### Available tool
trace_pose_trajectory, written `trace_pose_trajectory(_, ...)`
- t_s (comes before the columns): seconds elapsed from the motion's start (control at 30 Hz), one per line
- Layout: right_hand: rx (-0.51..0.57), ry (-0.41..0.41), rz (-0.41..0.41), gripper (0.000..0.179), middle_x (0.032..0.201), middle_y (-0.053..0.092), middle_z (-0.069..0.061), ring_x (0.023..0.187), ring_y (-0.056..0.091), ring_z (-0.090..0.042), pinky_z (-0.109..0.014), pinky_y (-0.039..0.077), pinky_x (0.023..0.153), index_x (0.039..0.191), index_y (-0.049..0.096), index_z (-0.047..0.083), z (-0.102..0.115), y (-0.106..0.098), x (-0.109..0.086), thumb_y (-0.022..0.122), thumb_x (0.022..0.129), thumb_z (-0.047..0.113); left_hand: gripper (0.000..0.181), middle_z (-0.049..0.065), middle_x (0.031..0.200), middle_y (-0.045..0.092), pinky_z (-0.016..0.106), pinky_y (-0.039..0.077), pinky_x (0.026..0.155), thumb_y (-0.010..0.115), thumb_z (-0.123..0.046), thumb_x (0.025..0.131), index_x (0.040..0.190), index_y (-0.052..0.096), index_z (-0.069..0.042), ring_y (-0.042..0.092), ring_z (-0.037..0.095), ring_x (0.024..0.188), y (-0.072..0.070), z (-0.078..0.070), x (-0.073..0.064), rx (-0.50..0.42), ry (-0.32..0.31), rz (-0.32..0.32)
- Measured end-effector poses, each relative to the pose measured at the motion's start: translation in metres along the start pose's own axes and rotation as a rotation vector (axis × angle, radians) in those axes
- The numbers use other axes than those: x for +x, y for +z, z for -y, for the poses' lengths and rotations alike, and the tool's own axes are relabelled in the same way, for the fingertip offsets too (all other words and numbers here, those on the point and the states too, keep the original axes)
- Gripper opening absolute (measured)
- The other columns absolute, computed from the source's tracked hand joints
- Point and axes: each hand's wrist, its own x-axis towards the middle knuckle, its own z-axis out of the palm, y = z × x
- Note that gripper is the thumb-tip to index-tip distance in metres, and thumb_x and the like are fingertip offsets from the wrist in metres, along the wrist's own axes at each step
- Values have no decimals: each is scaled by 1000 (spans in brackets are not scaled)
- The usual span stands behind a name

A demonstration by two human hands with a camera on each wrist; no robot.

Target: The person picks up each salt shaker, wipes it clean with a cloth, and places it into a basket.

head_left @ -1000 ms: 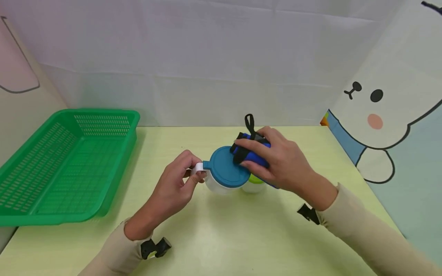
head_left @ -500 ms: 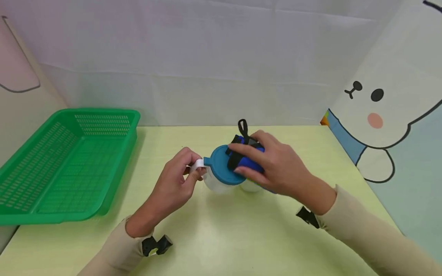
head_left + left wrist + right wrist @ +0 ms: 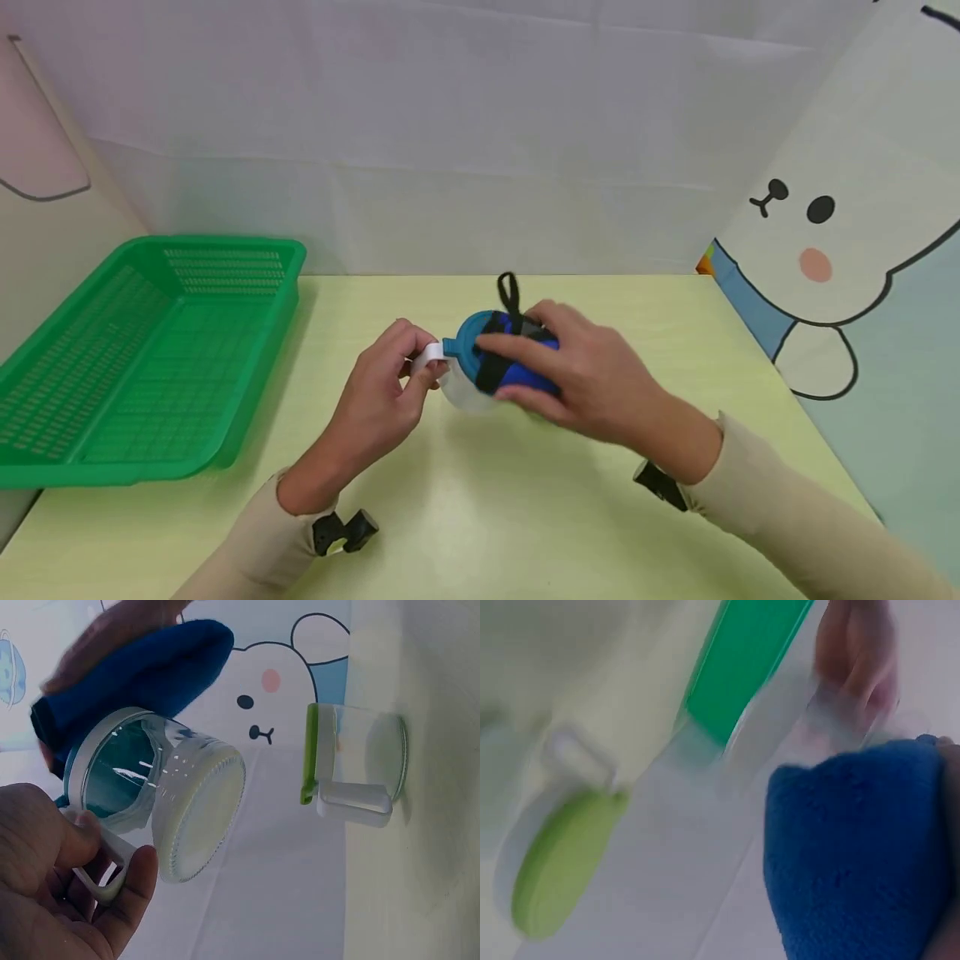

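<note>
In the middle of the head view, the left hand point(image 3: 382, 383) pinched the white handle point(image 3: 430, 356) of a clear jar point(image 3: 195, 802) just to its right, raised off the counter point(image 3: 480, 517) with its long axis tilted, lid uppermost. The right hand point(image 3: 581, 371), at right of centre, gripped a blue plush cloth point(image 3: 855, 855) that overlapped the blue lid point(image 3: 467, 333), contact uncertain. A green-lidded jar point(image 3: 367, 750) stood upright at the right of the left wrist view; a green basket point(image 3: 255, 392) sat at the head view's left.
</note>
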Motion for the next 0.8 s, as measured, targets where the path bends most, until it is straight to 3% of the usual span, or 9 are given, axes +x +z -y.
trace_pose_trajectory(0.1, -11, -77, 1, 53, 112, 57, -16, 90, 60, -26, -39, 61, 63, 136, 66, 22, 10, -1, 1, 48, 104, 60, 21, -1, 93, 55, 28, 56, 66, 71, 11, 91, 97, 61, -6, 65, 9, 80, -1, 0, 0, 12, 12, -7)
trace_pose_trajectory(0.33, -42, 77, -28, 59, 106, 55, -14, 79, 51, -22, -37, 53, 58, 134, 66, 20, -14, -3, 6, 40, 104, 64, 20, 0, 94, 52, 28, 59, 71, 72, 9, 92, 100, 61, -5, 63, 10, 83, -1, -2, -1, 4, 13, 26)
trace_pose_trajectory(0.53, -39, -71, -15, 50, 112, 57, -17, 89, 61, -27, -40, 61, 64, 136, 66, 21, 12, 0, 4, 49, 105, 57, 22, -1, 93, 53, 27, 54, 66, 70, 12, 92, 97, 60, -7, 62, 8, 82, 0, -1, 0, 25, 46, 9)
trace_pose_trajectory(0.7, -61, 48, -40, 57, 107, 56, -16, 82, 55, -25, -40, 57, 61, 133, 67, 20, -7, -1, 9, 41, 104, 62, 21, -1, 94, 52, 26, 56, 65, 73, 9, 91, 100, 61, -7, 61, 10, 85, 0, -4, 0, 36, 33, 34)
trace_pose_trajectory(0.8, -60, 46, -36, 55, 107, 56, -16, 82, 56, -25, -39, 57, 60, 134, 67, 19, -3, 1, 10, 44, 105, 60, 19, -1, 94, 53, 25, 54, 64, 71, 8, 92, 100, 62, -6, 62, 10, 84, 3, -5, 1, 43, 18, 31)
